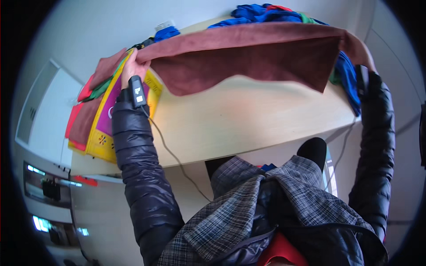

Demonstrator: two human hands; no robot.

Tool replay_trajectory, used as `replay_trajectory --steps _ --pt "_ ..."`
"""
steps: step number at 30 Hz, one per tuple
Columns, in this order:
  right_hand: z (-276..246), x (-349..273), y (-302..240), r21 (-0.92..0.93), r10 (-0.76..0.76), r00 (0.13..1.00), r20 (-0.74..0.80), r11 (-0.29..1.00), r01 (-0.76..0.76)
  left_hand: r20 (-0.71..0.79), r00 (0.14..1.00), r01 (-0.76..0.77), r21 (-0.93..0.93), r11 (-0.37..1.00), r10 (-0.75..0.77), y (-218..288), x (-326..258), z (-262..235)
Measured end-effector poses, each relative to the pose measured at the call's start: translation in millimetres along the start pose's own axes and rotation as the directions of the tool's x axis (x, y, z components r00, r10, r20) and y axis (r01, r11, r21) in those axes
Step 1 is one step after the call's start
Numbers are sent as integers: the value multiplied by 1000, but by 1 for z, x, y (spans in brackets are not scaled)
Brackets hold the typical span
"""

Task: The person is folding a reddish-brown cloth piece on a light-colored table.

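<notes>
I hold a maroon cloth [248, 55] stretched out above a pale wooden table [230, 124]. My left hand [132, 68] pinches its left corner, with a small black device [137, 91] strapped at the wrist. My right hand [364, 66] is at the cloth's right corner, mostly hidden behind the fabric and my dark sleeve. The cloth hangs folded over, its lower flap sagging toward the tabletop.
A stack of cloths lies at the table's left end: a yellow and purple patterned one [104, 124] on top of red and maroon ones [82, 119]. A heap of blue cloths [266, 13] sits at the far right, more blue [348, 80] hanging by my right arm.
</notes>
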State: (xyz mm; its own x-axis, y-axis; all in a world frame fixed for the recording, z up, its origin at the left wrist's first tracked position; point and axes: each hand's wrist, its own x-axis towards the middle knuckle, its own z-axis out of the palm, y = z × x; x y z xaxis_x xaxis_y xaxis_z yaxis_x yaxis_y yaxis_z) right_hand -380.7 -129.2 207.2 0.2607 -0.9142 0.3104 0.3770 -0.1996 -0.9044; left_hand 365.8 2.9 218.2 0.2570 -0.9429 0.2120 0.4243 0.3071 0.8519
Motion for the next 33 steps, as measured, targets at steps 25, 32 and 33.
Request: replay_trajectory --steps 25,32,33 --pt "27 -261 149 -223 390 805 -447 823 -522 -464 850 357 163 920 -248 -142 -306 -71" --pt "29 -271 164 -288 195 769 -609 849 -443 -472 840 373 142 917 -268 -141 -323 -70" --pt "34 -268 164 -357 130 768 -627 828 -432 -455 849 369 142 918 -271 -142 -314 -72"
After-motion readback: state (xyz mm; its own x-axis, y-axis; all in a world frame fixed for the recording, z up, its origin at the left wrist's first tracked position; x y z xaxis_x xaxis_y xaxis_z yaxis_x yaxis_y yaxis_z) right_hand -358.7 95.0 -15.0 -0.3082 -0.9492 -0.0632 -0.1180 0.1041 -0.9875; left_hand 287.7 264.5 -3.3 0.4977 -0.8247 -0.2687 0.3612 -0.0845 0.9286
